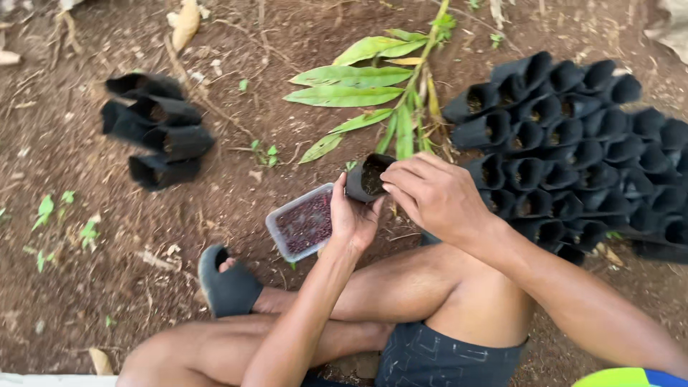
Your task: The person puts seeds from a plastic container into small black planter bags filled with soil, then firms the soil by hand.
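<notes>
At the centre of the frame the left hand (pixel 352 218) grips a small black grow bag (pixel 367 178) from below, tilted with its mouth up and right toward the right hand (pixel 433 195), whose fingertips pinch together at the soft, crinkled rim. A clear plastic tub (pixel 301 223) of dark reddish grains lies touching the left hand's lower-left side, nearer that hand, while packed black bags (pixel 573 150) fill the right.

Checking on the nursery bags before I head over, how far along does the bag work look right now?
Done: a large block of black bags lies packed together on the right, some showing soil. In hand: the left hand holds one soil-filled bag while the right hand works fingertips at its mouth, beside a clear tub of dark seeds. Left: four bags lie apart, and the tub looks well stocked.
</notes>
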